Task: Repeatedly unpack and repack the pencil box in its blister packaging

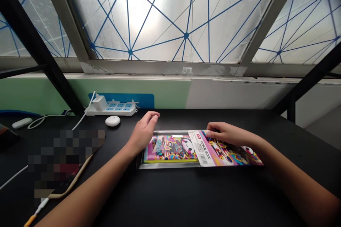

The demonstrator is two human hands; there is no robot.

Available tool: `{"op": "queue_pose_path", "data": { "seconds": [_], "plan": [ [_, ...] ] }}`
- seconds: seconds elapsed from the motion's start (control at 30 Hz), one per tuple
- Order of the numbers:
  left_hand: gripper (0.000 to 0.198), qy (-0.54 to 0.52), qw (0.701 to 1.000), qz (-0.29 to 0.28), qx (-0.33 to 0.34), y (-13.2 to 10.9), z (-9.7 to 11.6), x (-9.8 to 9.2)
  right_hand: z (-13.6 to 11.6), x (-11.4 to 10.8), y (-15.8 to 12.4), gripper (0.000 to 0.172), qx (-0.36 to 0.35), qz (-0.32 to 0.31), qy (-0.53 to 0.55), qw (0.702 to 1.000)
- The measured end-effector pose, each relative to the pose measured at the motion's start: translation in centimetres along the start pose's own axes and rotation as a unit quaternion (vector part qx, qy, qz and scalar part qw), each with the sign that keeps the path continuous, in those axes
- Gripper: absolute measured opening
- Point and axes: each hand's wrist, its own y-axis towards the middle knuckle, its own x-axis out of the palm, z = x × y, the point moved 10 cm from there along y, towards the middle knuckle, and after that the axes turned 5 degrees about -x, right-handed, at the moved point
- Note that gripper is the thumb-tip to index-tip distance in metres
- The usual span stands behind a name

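Observation:
A colourful pencil box [170,148] with cartoon print and a yellow-green edge lies flat in a clear plastic tray [170,165] on the black table. Over its right part sits a printed card sleeve [204,149] marked "PENCIL BOX", with a barcode; it reaches past the box to the right. My right hand [230,133] grips the sleeve's far edge, the thumb on top. At the box's left end is my left hand [144,130], its fingers loosely bent and nothing visible between them. Whether its palm side touches the tray is hidden.
Behind stands a white power strip [117,108] with a plugged-in charger [99,103]. A white rounded case [112,121] lies before it. To the left, a blurred-out device [66,163] has a cable [42,204]. Black frame bars [50,67] slant at both sides.

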Motion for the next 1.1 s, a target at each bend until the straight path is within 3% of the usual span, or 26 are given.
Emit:
{"op": "queue_pose_path", "data": {
  "seconds": [0.07,0.17,0.33,0.43,0.6,0.7,0.77,0.87,1.0,1.1],
  "plan": [
    [0.035,-0.126,0.991,0.002,-0.049,0.6,-1.8,-0.1,0.1,0.0,-0.3,0.047,0.003,-0.013,0.000,1.000],
    [0.037,-0.263,0.961,0.037,-0.074,0.8,-2.8,-0.7,-0.3,0.2,-0.6,0.049,0.022,-0.011,-0.019,1.000],
    [0.047,-0.346,0.929,0.099,-0.087,0.4,-3.0,-1.9,-3.1,0.7,0.4,0.056,0.000,0.040,-0.057,0.998],
    [0.052,-0.363,0.921,0.108,-0.089,0.3,-3.1,-2.1,-6.3,1.9,1.9,0.057,-0.039,0.047,-0.092,0.994],
    [0.055,-0.368,0.920,0.108,-0.078,0.3,-2.9,-2.1,-14.1,5.5,5.5,0.059,-0.114,0.017,-0.167,0.979],
    [0.052,-0.381,0.913,0.111,-0.096,0.5,-3.4,-2.1,-18.3,7.5,6.7,0.055,-0.155,0.022,-0.213,0.964],
    [0.040,-0.377,0.910,0.114,-0.130,0.6,-4.2,-2.1,-19.6,7.8,6.7,0.053,-0.174,0.046,-0.247,0.952],
    [0.022,-0.326,0.925,0.081,-0.177,0.8,-5.2,-1.5,-18.3,6.5,5.8,0.053,-0.176,0.084,-0.254,0.947],
    [0.054,-0.309,0.935,-0.035,-0.172,0.8,-4.9,0.5,-10.7,2.7,3.4,0.050,-0.118,0.103,-0.161,0.974],
    [0.066,-0.316,0.932,-0.084,-0.157,0.6,-4.6,1.7,-4.8,0.9,1.6,0.047,-0.073,0.064,-0.075,0.992]
  ]
}}
